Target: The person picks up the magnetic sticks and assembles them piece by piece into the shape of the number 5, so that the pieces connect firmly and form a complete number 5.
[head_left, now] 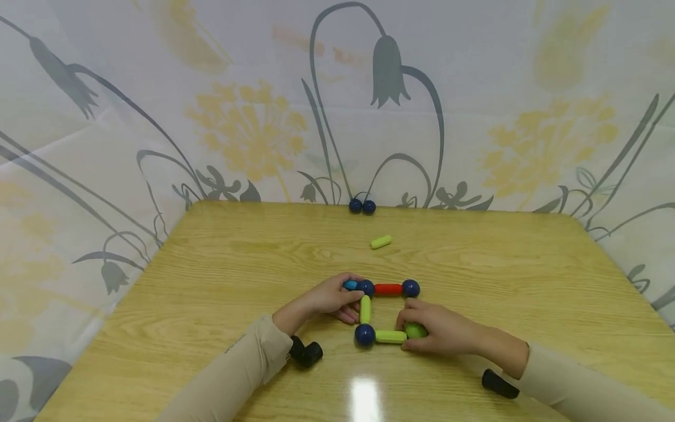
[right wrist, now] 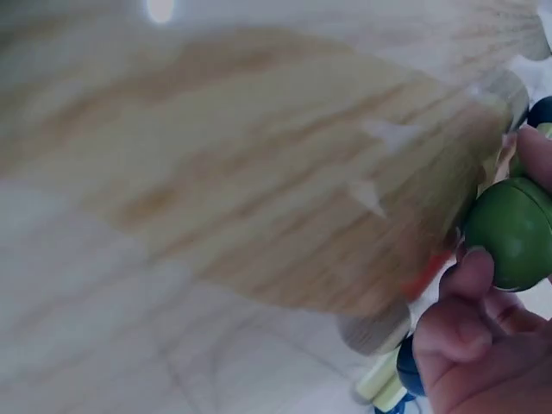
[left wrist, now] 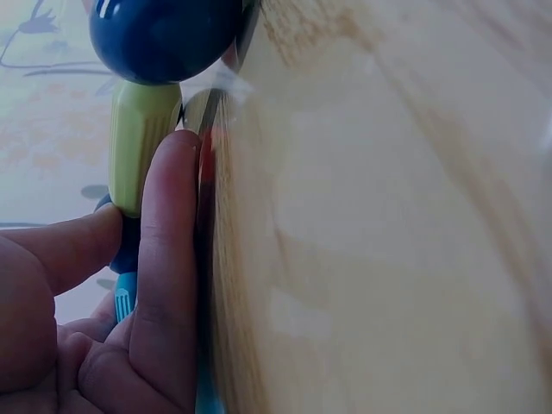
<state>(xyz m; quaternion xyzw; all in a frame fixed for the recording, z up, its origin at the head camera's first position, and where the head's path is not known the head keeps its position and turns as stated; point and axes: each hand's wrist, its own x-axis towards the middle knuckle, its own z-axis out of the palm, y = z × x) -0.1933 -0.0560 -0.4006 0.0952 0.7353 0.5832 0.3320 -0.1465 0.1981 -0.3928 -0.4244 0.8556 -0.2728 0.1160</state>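
Note:
Coloured rods and balls of a building toy lie joined on the table in a partial square. My left hand (head_left: 332,298) is at its far left corner, pinching the yellow-green rod (left wrist: 138,147) near the far navy ball (head_left: 365,287). A blue rod (head_left: 349,285) is partly covered by those fingers. From that ball a red rod (head_left: 388,289) runs to another navy ball (head_left: 411,288). The near left navy ball (head_left: 365,334) joins a second yellow-green rod (head_left: 390,337). At this rod's right end my right hand (head_left: 440,328) grips a green ball (right wrist: 513,233).
A loose yellow-green rod (head_left: 381,242) lies farther back on the wooden table (head_left: 263,246). Two navy balls (head_left: 362,206) sit side by side at the back edge, against a flower-printed cloth (head_left: 337,117). Black wrist-worn devices (head_left: 308,353) show beside both sleeves.

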